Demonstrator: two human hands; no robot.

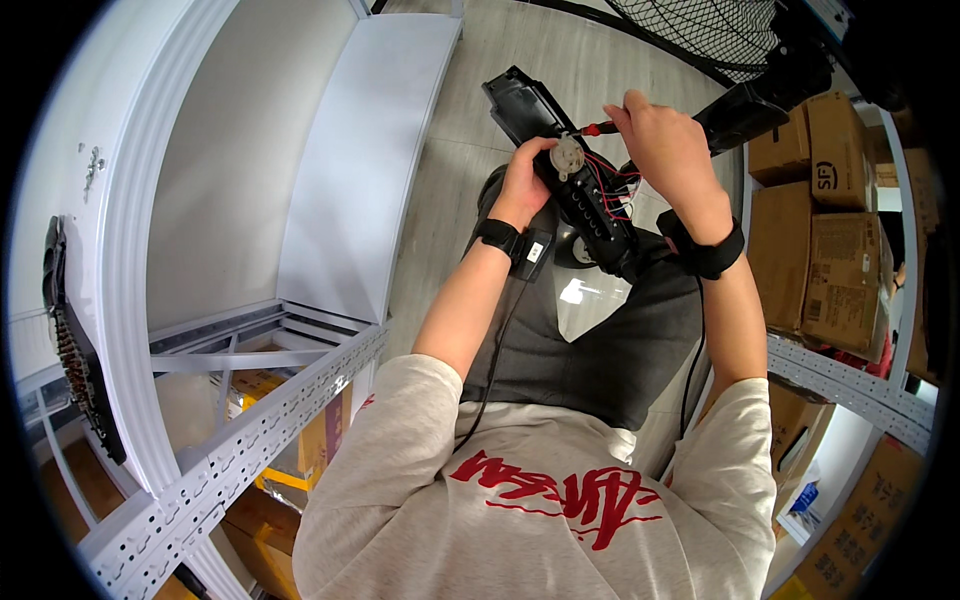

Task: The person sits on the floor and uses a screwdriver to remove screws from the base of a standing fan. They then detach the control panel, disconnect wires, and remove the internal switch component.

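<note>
Head view looks straight down on a seated person working over their lap. The left hand (522,185) grips a long black plastic housing (560,160) from its left side, the fingers curled and clamped round its edge just below a small round grey motor (567,157) mounted on the open face. The housing lies on a slant: its long axis runs from the far upper left, where a flat black end sticks out beyond the hands, down toward the lower right, where it rests near the knee. The right hand (670,150) sits to the right of the housing and slightly above it, its fingers pinched together on a red-handled screwdriver (600,128). The tool lies nearly level, its tip pointing left toward the motor, so the work point is just left of the right fingertips and just above the left thumb. Both hands are near the motor; the left is touching the housing next to it, while the right reaches it only through the tool. Red wires (605,185) loop out of the housing between the two hands. Black straps circle both wrists. To the left stands a white metal shelf (250,400); to the right, cardboard boxes (830,250) are stacked, with a fan grille (700,30) at the top.
</note>
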